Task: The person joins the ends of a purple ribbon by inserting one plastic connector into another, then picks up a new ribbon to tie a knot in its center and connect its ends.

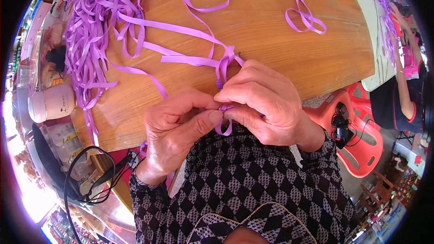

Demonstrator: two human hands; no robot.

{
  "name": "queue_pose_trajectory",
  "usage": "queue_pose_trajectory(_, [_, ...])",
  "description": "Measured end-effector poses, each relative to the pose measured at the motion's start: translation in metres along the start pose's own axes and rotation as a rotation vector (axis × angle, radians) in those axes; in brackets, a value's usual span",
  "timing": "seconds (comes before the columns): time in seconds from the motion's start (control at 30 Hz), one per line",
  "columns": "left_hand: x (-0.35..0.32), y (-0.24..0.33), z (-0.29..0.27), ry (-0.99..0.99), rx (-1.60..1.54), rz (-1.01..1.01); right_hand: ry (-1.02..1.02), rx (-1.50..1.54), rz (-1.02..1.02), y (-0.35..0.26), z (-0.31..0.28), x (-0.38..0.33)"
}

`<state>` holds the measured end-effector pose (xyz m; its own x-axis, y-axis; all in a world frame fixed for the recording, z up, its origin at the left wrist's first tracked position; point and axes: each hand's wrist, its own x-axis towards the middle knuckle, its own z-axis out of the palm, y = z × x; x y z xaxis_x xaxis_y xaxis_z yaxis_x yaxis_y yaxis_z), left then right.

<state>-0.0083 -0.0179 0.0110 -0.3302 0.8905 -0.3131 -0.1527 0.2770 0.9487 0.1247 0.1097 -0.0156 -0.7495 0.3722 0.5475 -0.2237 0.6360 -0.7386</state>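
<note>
Both my hands meet in front of my chest, just off the near edge of the wooden table. My left hand (178,124) pinches a purple ribbon (226,63) between thumb and finger. Right beside it, my right hand (264,104) is closed on the same ribbon. A small loop hangs below the fingertips, and above them the ribbon gathers into a knot-like bunch with loops and flat tails running up over the table. The exact fold between my fingertips is hidden. A large heap of purple ribbons (86,27) covers the table's left side.
The wooden table (289,58) bears another ribbon strand (305,18) at the far right. A pink-white jar (52,104) and black cables (97,176) are at left. An orange plastic stool (361,149) with a black device (342,126) stands at right, near another person (402,95).
</note>
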Motion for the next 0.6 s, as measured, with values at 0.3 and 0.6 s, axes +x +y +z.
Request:
queue_pose_trajectory(0.3, [0.0046,0.0039,0.0050,0.021,-0.278,-0.003,0.036,0.040,-0.005,-0.0033,-0.0021,0.0033])
queue_pose_trajectory(0.6, [0.0035,0.0023,0.0036,0.042,-0.308,-0.062,0.051,0.034,0.005,-0.0004,-0.0003,0.0018])
